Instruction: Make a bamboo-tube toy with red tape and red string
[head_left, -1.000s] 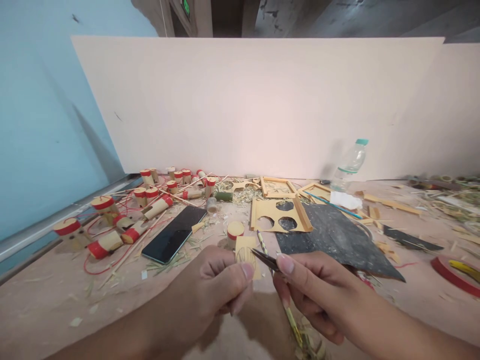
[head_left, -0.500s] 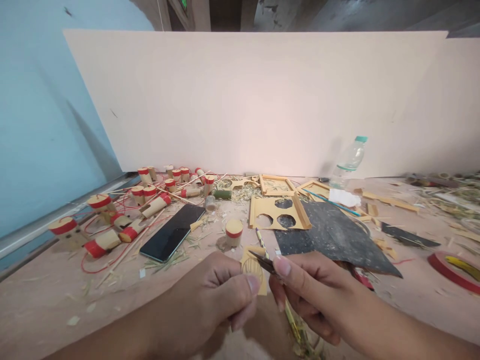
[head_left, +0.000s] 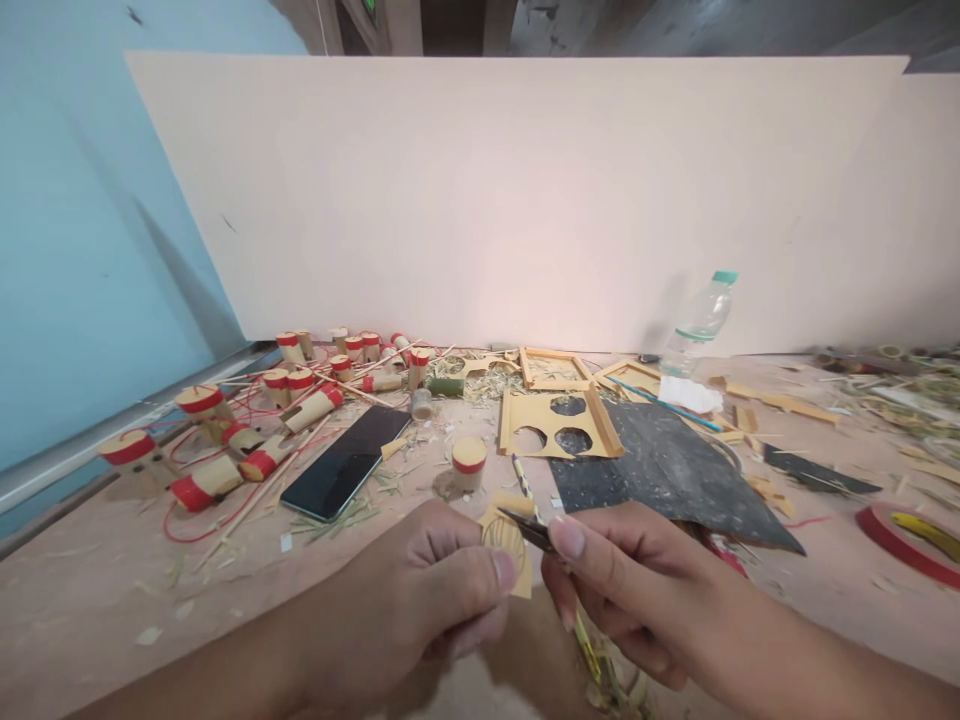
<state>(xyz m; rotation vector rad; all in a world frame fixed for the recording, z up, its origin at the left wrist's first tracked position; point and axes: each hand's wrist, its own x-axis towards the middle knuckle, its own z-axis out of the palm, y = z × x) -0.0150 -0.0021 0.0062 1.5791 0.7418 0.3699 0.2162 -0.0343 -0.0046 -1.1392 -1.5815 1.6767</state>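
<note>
My left hand [head_left: 457, 580] is closed, pinching a small piece of yellow-brown card [head_left: 517, 575] between thumb and fingers. Dark lines and a round outline are drawn on the card. My right hand [head_left: 622, 580] is closed on small dark scissors [head_left: 532, 528], whose pointed blades reach the card's upper right. Its fingers cover the handles. Just beyond the card stands a short bamboo cylinder [head_left: 469, 465] with a red band and a pale lid. A striped pencil-like stick [head_left: 523, 478] lies behind the blades.
Left are a phone [head_left: 349, 462] and several red-banded bamboo pieces [head_left: 206, 482] with red strings and thin sticks. A card with round holes [head_left: 541, 412] lies ahead, beside a black sheet [head_left: 667, 465]. Right are a plastic bottle [head_left: 701, 320] and red tape [head_left: 911, 540]. Shavings litter the table.
Both hands keep their grips at nearly the same place. The card and the scissors have shifted only slightly, the blades still against the card.
</note>
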